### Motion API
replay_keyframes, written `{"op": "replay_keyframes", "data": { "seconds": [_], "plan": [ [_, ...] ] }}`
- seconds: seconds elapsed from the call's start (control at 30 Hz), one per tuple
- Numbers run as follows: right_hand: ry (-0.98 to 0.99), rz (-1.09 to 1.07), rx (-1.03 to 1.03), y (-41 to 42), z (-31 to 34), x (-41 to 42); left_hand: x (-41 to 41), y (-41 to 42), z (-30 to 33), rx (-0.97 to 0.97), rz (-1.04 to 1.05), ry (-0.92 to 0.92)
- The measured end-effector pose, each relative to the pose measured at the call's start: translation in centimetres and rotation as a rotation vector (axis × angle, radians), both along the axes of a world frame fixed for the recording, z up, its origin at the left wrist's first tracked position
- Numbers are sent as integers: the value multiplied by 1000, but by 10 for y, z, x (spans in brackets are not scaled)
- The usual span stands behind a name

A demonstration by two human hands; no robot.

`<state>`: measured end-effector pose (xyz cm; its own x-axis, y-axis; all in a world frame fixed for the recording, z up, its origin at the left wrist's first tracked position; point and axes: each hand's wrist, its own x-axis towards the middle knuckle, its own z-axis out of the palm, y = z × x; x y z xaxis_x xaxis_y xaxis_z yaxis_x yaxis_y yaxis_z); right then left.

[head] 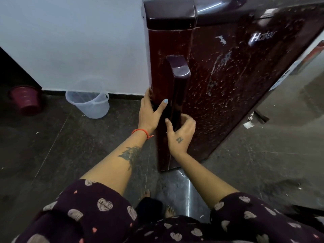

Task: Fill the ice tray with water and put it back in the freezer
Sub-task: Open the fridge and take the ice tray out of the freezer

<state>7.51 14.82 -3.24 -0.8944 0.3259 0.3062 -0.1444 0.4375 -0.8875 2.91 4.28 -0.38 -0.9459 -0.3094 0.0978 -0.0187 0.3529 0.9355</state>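
A dark red fridge (236,81) stands in front of me with its door closed. A long vertical handle (177,88) runs down the door's left side. My right hand (181,132) is wrapped around the lower part of that handle. My left hand (150,113) lies flat against the door's left edge beside the handle, fingers spread, holding nothing. No ice tray is in view.
A clear plastic bucket (89,104) stands on the dark stone floor by the white wall, left of the fridge. A dark red bucket (26,99) sits further left in a shadowed corner. My bare feet (157,202) are just below the fridge's near corner.
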Motion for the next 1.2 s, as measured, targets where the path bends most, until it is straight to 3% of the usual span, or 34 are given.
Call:
{"op": "replay_keyframes", "data": {
  "seconds": [0.2, 0.43, 0.77, 1.07, 1.2],
  "plan": [
    [-345, -128, -120, 0, -23, 58, 40, 16, -3, -39, -6, 59],
    [23, -2, 22, 9, -15, 102, 82, 33, -4, -73, -62, 88],
    [26, -95, -28, 55, 3, 145, 142, 77, -2, 16, -95, 119],
    [38, -121, -44, 133, 1, 185, 179, 138, -2, -130, -248, 189],
    [50, -105, 1, 179, -1, 203, 201, 179, -2, -91, -221, 188]
  ]
}}
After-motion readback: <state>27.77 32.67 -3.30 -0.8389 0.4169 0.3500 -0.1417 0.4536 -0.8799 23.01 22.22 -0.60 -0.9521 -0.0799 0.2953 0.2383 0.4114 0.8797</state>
